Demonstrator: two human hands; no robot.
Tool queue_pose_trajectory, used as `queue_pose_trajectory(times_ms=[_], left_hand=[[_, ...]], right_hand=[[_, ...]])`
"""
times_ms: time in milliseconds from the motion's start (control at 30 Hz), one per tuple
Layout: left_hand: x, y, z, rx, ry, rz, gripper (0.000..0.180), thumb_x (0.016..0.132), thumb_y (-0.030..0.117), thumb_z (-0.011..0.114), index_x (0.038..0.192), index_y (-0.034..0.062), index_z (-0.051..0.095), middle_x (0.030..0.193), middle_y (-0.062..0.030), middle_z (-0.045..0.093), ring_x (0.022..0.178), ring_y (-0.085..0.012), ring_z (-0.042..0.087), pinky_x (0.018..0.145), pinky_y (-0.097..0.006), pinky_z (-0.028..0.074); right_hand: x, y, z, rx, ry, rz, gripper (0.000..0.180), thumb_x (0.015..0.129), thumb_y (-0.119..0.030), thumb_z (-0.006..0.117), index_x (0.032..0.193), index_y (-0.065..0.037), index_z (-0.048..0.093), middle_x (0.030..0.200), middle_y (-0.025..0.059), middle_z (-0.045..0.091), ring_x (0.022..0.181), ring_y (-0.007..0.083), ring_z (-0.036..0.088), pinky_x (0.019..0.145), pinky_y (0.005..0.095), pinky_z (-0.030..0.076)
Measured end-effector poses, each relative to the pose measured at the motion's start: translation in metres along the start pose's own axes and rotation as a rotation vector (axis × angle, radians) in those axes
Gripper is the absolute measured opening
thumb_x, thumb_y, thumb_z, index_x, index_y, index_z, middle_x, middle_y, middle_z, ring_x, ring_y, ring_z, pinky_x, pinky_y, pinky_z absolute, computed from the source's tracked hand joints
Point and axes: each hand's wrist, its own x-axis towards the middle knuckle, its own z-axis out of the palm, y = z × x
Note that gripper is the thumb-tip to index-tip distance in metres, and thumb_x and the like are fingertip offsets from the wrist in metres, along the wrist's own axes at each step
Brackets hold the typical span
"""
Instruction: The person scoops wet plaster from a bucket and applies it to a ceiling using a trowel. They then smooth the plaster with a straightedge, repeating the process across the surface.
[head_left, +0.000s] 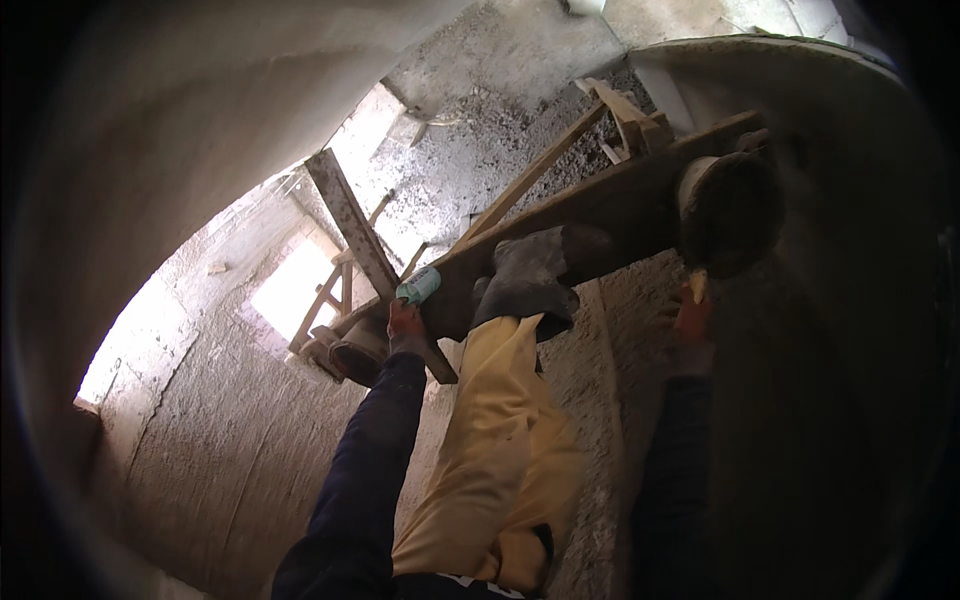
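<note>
I look down at a dark wooden plank (610, 205) that I stand on, with my dark boot (535, 275) and yellow trouser leg (490, 450) over it. My left hand (405, 325), in a red glove, grips a small teal cylindrical object (420, 285) at the plank's near edge. My right hand (692, 318), in an orange glove, holds a small yellowish piece (697, 285) just below a round dark pan (730, 205) that rests on the plank's right end. What the yellowish piece is, I cannot tell.
A second plank (350, 225) crosses under the first, on wooden trestle legs (325, 305). A round bucket-like vessel (358, 355) sits below my left hand. Rough grey plastered walls (230, 440) surround me, and the floor (470, 150) far below is rubble-strewn with sunlit patches.
</note>
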Motion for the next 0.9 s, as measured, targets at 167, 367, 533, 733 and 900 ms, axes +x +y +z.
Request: queue_pose_trajectory(times_ms=[167,367,533,733,900], left_hand=[[-0.022,0.028,0.020,0.089,-0.101,0.038,0.016,0.079,0.011,0.052,0.089,0.0032,0.061,0.095,-0.0099,0.059,0.099,-0.0272,0.053,0.088,-0.033,0.043],[-0.042,-0.034,0.076,0.205,-0.084,-0.030,0.020,0.079,0.018,0.054,0.093,0.0061,0.064,0.101,-0.0097,0.058,0.104,-0.0278,0.053,0.085,-0.037,0.045],[-0.050,-0.036,0.093,0.358,-0.533,0.148,0.028,0.072,0.036,0.060,0.095,0.0209,0.067,0.106,-0.0114,0.058,0.099,-0.0287,0.057,0.080,-0.039,0.048],[-0.032,-0.031,0.053,-0.021,-0.594,-0.307,0.045,0.074,0.033,0.061,0.110,0.0055,0.059,0.105,-0.0208,0.059,0.100,-0.0344,0.057,0.086,-0.041,0.045],[-0.018,-0.043,0.057,0.088,-0.568,-0.204,0.056,0.071,0.033,0.063,0.117,0.0018,0.055,0.112,-0.0231,0.057,0.106,-0.0354,0.054,0.091,-0.041,0.042]], right_hand=[[0.021,0.022,-0.024,-0.128,-0.042,-0.161,0.042,0.085,-0.030,0.058,0.115,-0.004,0.046,0.091,0.0108,0.059,0.071,0.0207,0.059,0.059,0.0332,0.051],[0.053,0.030,-0.026,-0.353,-0.003,-0.256,0.039,0.087,-0.034,0.055,0.114,-0.006,0.049,0.089,0.0063,0.060,0.072,0.0160,0.057,0.066,0.0309,0.049],[0.037,0.030,-0.051,-0.355,-0.069,-0.313,0.039,0.087,-0.031,0.057,0.113,-0.004,0.049,0.087,0.0027,0.058,0.069,0.0102,0.053,0.060,0.0272,0.045],[-0.027,-0.003,-0.102,-0.583,0.143,-0.556,0.052,0.085,-0.035,0.059,0.121,-0.001,0.045,0.103,0.0114,0.057,0.085,0.0208,0.058,0.070,0.0319,0.049],[-0.029,0.008,-0.188,-1.098,0.500,-0.869,0.044,0.090,-0.031,0.051,0.122,0.000,0.045,0.111,0.0193,0.056,0.098,0.0323,0.057,0.083,0.0392,0.047]])
